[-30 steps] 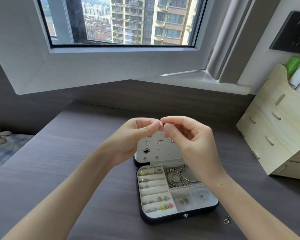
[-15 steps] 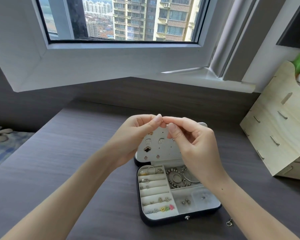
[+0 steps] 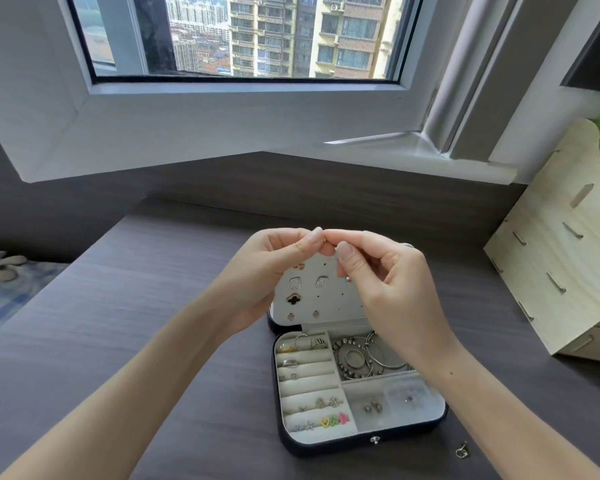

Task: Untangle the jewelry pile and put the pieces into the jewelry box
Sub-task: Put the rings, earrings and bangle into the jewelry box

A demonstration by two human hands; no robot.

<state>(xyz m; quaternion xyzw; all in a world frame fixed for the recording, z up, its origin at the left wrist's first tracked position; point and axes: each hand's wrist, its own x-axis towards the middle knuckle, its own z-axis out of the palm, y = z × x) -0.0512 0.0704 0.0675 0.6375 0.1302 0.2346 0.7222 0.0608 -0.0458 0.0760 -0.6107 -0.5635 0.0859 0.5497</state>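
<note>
Nearly done, by the look of it. Both hands are raised over the box (image 3: 326, 446), in front of the top of its upright lid (image 3: 329, 299), and their fingertips meet on a tiny metal piece (image 3: 327, 241). The left hand (image 3: 267, 271) pinches it between thumb and forefinger. The right hand (image 3: 388, 289) pinches it from the other side, its other fingers loosely curled. The fingertips hide nearly all of the piece, so I cannot tell whether it is an earring, a backing or a bit of chain, nor whether it is being pulled apart or fastened.

Inside the box most slots are filled. On the lid sit pinned studs (image 3: 322, 282), with several holes free. In the padded rows at the box's left are rings (image 3: 290, 363), with coloured earrings (image 3: 333, 421) in the front row. In the back right compartment lie bangles (image 3: 383, 355) and a beaded loop, and a few small bits rest in the two front right compartments.

What is left, as far as I can judge, is little. The piece in the fingers has yet to go into the box, perhaps onto the lid. The only loose item I can see outside the box is a small clasp (image 3: 462, 450), lying on the desk (image 3: 118, 323) just off the box's front right corner.
</note>
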